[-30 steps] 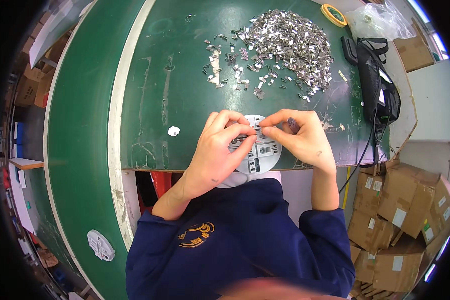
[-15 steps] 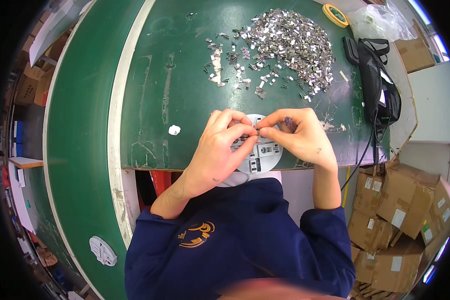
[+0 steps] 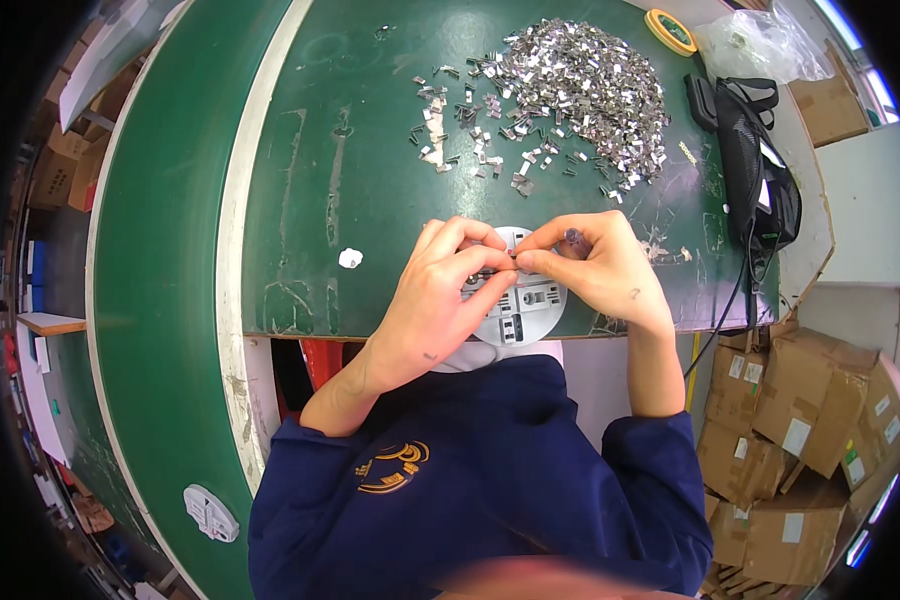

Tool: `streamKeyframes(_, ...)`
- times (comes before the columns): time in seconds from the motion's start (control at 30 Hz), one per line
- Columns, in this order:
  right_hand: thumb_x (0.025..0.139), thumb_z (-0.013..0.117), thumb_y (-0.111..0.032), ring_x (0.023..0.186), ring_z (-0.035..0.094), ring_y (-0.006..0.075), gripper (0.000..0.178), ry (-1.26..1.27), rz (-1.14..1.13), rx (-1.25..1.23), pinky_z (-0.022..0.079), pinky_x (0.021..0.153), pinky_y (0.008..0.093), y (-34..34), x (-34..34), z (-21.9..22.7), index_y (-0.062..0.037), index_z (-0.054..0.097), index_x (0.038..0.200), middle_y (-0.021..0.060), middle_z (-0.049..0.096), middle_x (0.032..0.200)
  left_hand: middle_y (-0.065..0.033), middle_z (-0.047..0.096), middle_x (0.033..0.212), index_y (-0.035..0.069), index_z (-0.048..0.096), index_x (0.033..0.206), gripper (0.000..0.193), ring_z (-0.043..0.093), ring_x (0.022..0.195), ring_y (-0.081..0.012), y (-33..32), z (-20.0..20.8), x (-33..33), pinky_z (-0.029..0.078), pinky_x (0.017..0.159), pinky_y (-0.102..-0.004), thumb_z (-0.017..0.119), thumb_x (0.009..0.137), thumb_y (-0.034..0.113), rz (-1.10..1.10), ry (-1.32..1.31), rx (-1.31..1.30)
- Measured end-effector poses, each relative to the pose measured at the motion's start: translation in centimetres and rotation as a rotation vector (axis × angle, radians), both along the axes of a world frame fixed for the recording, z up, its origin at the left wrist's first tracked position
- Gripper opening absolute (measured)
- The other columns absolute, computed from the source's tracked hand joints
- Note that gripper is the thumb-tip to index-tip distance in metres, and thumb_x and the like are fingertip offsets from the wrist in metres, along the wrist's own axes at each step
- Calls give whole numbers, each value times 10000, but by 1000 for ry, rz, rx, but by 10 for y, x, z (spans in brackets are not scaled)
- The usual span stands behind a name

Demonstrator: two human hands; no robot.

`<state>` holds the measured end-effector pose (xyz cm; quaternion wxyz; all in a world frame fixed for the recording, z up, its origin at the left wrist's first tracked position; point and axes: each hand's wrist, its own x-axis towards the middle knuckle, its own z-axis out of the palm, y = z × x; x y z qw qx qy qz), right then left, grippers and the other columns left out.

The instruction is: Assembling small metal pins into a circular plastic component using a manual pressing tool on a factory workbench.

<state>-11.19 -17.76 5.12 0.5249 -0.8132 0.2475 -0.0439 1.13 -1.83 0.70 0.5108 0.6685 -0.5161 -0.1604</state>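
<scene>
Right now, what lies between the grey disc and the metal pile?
In the head view, green tabletop lies between the disc and the pile, with some loose metal pieces nearer the pile.

Scuffed green workbench (image 3: 360, 200), pale wall (image 3: 863, 215), stacked cardboard boxes (image 3: 805, 395); bright light (image 3: 882, 95) at right
</scene>
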Motion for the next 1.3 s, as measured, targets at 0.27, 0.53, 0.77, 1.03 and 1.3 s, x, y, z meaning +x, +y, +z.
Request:
streamKeyframes(0.27,832,757,-103,583,468,38,113,22,40,-21,377,511,243,-3,-4,0,-2,757,882,27,671,679,-58,642,1044,16,713,937,110,569,977,-224,3,-3,2,476,826,-333,740,832,34,-5,20,-8)
streamKeyframes(0.53,833,714,-61,576,586,204,81,-182,151,-271,462,542,338,7,-6,-4,-6,705,891,111,662,743,-85,635,1072,6,707,968,131,614,992,-217,12,-3,6,510,828,-317,730,839,1,17,43,-8)
streamKeyframes(0.77,811,709,13,616,643,280,79,-302,265,-549,501,554,358,12,-6,-13,-14,663,868,102,667,804,-93,632,1085,3,704,971,141,633,996,-218,15,-3,6,526,808,-309,727,834,-22,46,-33,-25)
streamKeyframes(1.03,754,701,30,623,623,314,145,-256,348,-751,492,536,395,21,-3,-3,-15,608,857,112,619,791,-92,633,1083,1,700,969,144,633,989,-223,16,-4,7,528,797,-309,727,830,-22,43,-43,-31)
streamKeyframes(1.3,738,636,14,682,634,335,157,-151,484,-833,514,591,416,26,4,5,8,537,859,129,565,803,-93,634,1072,0,695,963,146,627,976,-232,16,-7,8,521,796,-315,729,822,-19,24,-23,-57)
